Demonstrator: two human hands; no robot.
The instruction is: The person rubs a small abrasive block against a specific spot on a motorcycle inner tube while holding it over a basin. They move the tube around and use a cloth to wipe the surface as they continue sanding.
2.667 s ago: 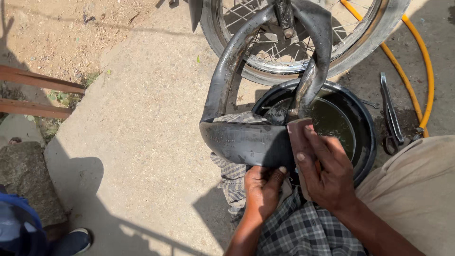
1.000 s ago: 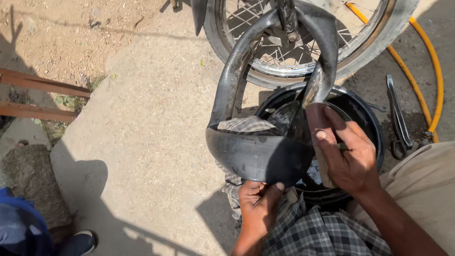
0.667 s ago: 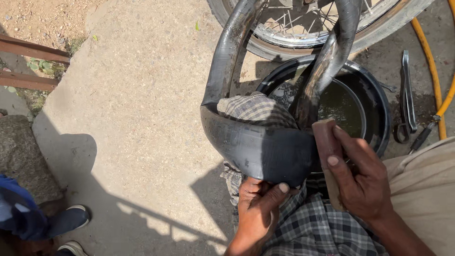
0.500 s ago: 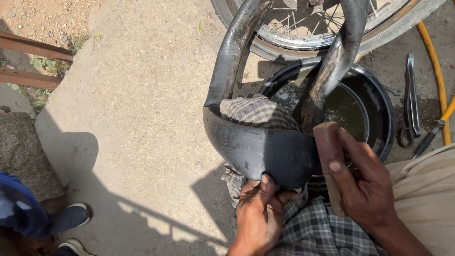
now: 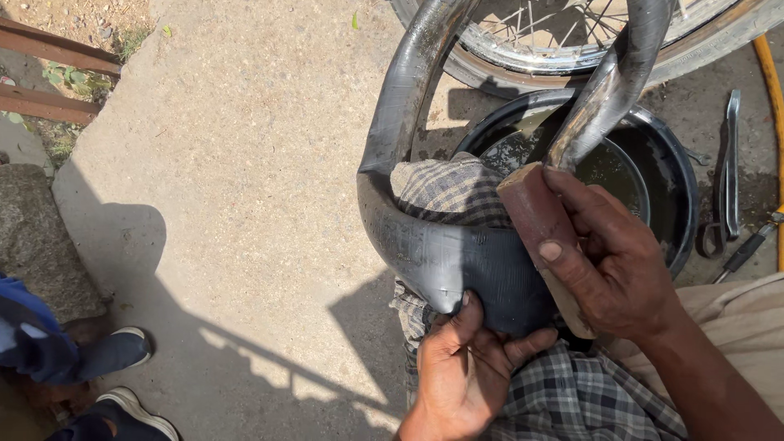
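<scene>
A black rubber inner tube [image 5: 441, 245], glossy and limp, loops from the spoked wheel [image 5: 572, 41] at the top down over my knee, where it bends across a checked cloth [image 5: 449, 192]. Behind it sits a round black basin [image 5: 670, 188] of dark water on the concrete floor [image 5: 245, 163]. My right hand [image 5: 612, 261] comes in from the lower right, fingers curled tight around a reddish-brown rubbing block [image 5: 539, 229], its face pressed flat against the tube's bend. My left hand [image 5: 465, 367] reaches up from below, thumb and fingers clamped on the tube's underside, pinning it to my knee. Metal tools [image 5: 727, 171] lie on the ground just right of the basin, beside a yellow hose [image 5: 772, 122]. Another person's shoes [image 5: 114, 351] stand at the lower left.
</scene>
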